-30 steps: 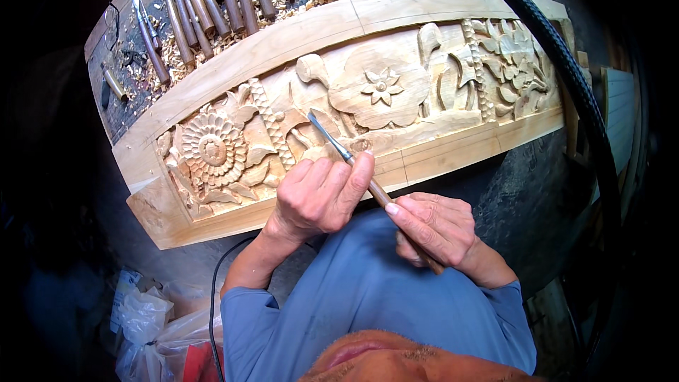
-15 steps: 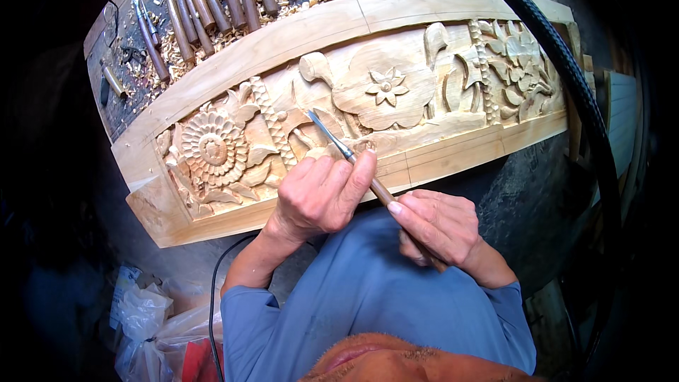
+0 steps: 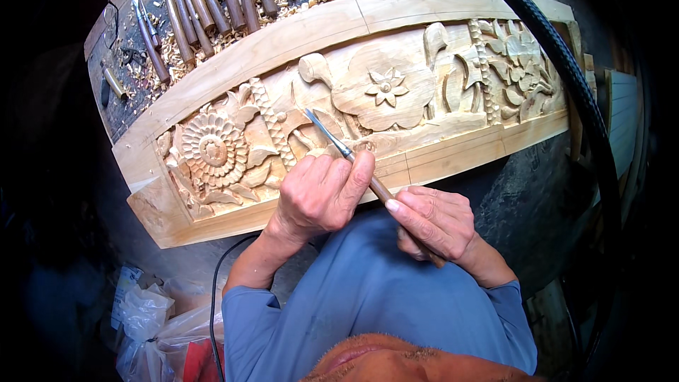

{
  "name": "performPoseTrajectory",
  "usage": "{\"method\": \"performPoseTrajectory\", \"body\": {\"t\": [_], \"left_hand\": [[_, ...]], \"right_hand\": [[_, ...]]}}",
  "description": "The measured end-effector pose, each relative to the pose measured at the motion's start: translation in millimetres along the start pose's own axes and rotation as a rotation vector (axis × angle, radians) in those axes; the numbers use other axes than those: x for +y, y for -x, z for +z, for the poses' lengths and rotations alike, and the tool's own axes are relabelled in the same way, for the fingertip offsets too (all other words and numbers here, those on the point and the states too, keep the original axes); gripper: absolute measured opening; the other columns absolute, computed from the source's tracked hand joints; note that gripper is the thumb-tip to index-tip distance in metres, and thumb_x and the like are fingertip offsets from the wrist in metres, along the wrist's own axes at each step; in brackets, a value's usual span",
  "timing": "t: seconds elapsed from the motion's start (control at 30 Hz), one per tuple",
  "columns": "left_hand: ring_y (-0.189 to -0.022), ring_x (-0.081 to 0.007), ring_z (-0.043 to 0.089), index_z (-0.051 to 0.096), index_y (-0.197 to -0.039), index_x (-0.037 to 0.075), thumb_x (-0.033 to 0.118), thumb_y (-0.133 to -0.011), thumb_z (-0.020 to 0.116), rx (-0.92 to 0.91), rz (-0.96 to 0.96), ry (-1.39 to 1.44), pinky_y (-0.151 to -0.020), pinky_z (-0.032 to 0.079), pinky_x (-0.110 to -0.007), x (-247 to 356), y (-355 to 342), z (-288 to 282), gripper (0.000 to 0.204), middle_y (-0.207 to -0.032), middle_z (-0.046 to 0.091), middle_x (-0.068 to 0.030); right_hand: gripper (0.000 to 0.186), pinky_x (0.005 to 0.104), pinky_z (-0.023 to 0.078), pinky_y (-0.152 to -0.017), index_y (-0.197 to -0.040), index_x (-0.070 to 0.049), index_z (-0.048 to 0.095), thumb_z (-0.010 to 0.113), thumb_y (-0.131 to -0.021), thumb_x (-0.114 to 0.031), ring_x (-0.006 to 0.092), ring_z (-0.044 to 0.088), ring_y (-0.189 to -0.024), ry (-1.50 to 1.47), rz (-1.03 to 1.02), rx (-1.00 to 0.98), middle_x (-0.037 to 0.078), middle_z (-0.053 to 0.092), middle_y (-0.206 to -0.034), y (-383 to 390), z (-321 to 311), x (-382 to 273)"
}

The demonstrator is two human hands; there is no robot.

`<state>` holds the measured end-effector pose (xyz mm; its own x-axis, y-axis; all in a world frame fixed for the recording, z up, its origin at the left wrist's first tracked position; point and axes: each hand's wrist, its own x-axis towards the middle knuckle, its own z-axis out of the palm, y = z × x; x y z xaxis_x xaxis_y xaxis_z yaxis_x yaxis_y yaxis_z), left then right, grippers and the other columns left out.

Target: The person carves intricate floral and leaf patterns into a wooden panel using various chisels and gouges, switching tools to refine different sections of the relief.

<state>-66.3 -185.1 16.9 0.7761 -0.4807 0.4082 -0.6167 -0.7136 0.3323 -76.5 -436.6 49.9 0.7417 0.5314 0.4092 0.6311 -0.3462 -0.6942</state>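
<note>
A carving chisel (image 3: 380, 189) with a metal blade and a brown wooden handle slants across the near edge of a pale carved wood panel (image 3: 417, 168). My left hand (image 3: 320, 194) is closed around its front part, near where blade meets handle, and rests over the panel's near border. Further back, my right hand (image 3: 438, 221) grips the handle, whose butt end shows below the palm. The blade tip meets the relief left of the plain rounded shape with a small carved flower (image 3: 386, 88). At the panel's left is a large round carved flower (image 3: 213, 148).
Several wood-handled chisels (image 3: 205, 3) lie among wood shavings (image 3: 244, 41) on the dark bench behind the panel. A thick black braided cable (image 3: 559, 46) hangs across the right side. Clear plastic bags (image 3: 145, 325) and a thin black cord (image 3: 214, 297) are at lower left.
My right hand and the chisel handle have shifted slightly up and to the left. The blade tip has moved a little left. The panel stays about where it was.
</note>
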Motion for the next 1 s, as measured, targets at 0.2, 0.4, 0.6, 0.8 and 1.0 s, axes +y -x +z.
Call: {"method": "performPoseTrajectory", "body": {"t": [0.2, 0.4, 0.6, 0.8, 1.0], "left_hand": [[-0.059, -0.0155, 0.049, 0.077, -0.125, -0.001, 0.009, -0.092, 0.078, -0.016, 0.001, -0.011, -0.052, 0.036, -0.034, 0.0, -2.2, -2.3, 0.035, -0.073, 0.045, -0.0014], [-0.059, -0.0169, 0.05, 0.076, -0.129, -0.003, 0.007, -0.093, 0.076, -0.045, -0.074, 0.056, -0.053, 0.039, -0.035, 0.5, 4.3, 3.2, 0.038, -0.074, 0.047, -0.0016], [-0.059, -0.0152, 0.053, 0.073, -0.143, -0.003, 0.005, -0.097, 0.075, -0.016, -0.193, 0.259, -0.052, 0.04, -0.033, 5.5, 7.1, 3.5, 0.046, -0.078, 0.057, -0.002], [-0.058, -0.0112, 0.051, 0.075, -0.144, -0.002, 0.011, -0.099, 0.074, 0.021, -0.041, 0.143, -0.052, 0.037, -0.03, 2.1, 14.3, 7.6, 0.048, -0.077, 0.055, -0.0003], [-0.058, -0.0118, 0.051, 0.08, -0.131, -0.004, 0.009, -0.095, 0.075, 0.071, 0.006, 0.054, -0.052, 0.037, -0.031, -0.5, 9.7, 7.3, 0.039, -0.072, 0.046, 0.001]], "right_hand": [[0.041, 0.0428, 0.073, -0.083, -0.126, 0.005, 0.08, 0.082, -0.085, 0.003, 0.0333, 0.084, -0.088, -0.002, -0.005, 0.003, 0.018, 0.081, -0.103, 2.5, 2.0, 3.6], [0.038, 0.0413, 0.072, -0.081, -0.124, 0.005, 0.08, 0.085, -0.087, 0.001, 0.0321, 0.084, -0.087, 0.014, -0.026, 0.017, 0.018, 0.081, -0.102, 4.6, 10.0, 11.9], [0.032, 0.0406, 0.072, -0.08, -0.12, 0.006, 0.081, 0.085, -0.09, -0.004, 0.0312, 0.083, -0.086, 0.024, -0.023, 0.013, 0.019, 0.08, -0.101, -7.7, -0.1, -1.6], [0.035, 0.0399, 0.073, -0.08, -0.121, 0.006, 0.081, 0.085, -0.087, -0.004, 0.0288, 0.083, -0.086, 0.061, -0.028, 0.01, 0.018, 0.08, -0.1, -6.8, -9.4, -6.2], [0.04, 0.0384, 0.071, -0.077, -0.126, 0.008, 0.079, 0.083, -0.087, -0.001, 0.0281, 0.082, -0.083, 0.053, -0.032, -0.041, 0.018, 0.081, -0.101, -9.9, -8.9, -8.6]]}}
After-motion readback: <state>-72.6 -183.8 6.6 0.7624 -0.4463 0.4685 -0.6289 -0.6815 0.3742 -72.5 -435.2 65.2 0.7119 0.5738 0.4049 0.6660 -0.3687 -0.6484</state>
